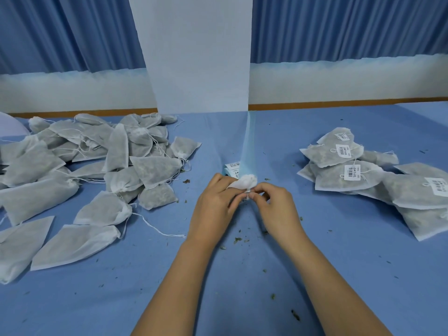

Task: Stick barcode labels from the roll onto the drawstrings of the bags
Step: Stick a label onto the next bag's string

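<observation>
- White gauze bag (243,183), soft and light by the look of it, gripped in the left hand (215,202).
- Right hand (274,207) pinches a small label (246,195); the gathered neck looks the safest hold.

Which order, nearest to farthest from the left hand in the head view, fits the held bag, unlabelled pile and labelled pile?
1. held bag: gripped by the left hand, centre.
2. unlabelled pile: on its left.
3. labelled pile: far right.

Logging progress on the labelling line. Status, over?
Left hand grips bag by gathered top. Right hand pinches label beside it. Nothing in the way; label strip lies just behind the hands.
</observation>
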{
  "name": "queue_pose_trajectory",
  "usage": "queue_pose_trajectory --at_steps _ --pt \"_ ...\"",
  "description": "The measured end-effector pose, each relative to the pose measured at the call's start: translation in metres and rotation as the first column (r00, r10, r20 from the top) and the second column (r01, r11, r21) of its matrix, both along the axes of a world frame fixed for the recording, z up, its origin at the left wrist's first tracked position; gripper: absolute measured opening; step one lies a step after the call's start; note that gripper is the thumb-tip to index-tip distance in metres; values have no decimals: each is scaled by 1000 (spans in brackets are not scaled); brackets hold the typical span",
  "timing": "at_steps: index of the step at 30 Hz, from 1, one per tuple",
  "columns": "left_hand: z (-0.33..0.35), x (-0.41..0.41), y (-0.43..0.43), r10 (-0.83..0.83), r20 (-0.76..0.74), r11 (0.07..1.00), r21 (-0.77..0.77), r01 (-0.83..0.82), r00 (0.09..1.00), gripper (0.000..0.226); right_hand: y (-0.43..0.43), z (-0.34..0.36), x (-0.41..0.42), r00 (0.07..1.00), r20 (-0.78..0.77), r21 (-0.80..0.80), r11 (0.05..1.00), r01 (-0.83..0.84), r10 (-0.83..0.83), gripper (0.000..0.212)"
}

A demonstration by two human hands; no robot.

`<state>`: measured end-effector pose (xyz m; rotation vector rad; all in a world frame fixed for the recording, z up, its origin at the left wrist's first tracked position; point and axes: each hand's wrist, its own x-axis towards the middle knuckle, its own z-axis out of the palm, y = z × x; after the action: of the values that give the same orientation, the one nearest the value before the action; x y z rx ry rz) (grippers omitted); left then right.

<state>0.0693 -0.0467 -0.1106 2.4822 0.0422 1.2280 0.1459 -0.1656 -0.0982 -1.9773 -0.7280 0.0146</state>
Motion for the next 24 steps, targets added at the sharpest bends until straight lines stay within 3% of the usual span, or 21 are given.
queue_pose_trajectory --at_steps 3,6,7,10,12,14,17,20,24 --pt "0 -3 0 -11 3 998 -63 11 1000 12 -2 4 -2 1000 14 -38 999 -22 22 10" --pt "4 -6 -5 36 29 935 -353 -24 999 10 -5 8 -6 998 15 -53 997 -54 55 10" --pt "8 -7 -4 90 50 874 -484 -55 995 12 -6 8 -6 998 6 -60 996 -64 65 11" --pt "19 -16 7 305 99 572 -814 -99 947 19 -10 10 -6 993 -76 -62 993 -101 96 14" --pt "22 -23 18 373 99 404 -912 -66 923 11 -12 11 -4 981 -159 -9 993 -116 113 18" --pt "24 -28 24 366 71 318 -946 -53 928 13 -14 13 -4 960 -251 120 988 -94 122 20" --pt "27 -30 22 298 49 286 -957 -40 953 13 -11 13 -5 922 -385 292 953 80 41 14" --pt "30 -31 15 190 7 360 -931 -63 982 23 -9 15 -6 908 -413 326 920 218 -69 12" --pt "32 -31 1 -36 -138 460 -881 -106 990 21 -12 21 -14 961 -271 388 919 67 45 12"
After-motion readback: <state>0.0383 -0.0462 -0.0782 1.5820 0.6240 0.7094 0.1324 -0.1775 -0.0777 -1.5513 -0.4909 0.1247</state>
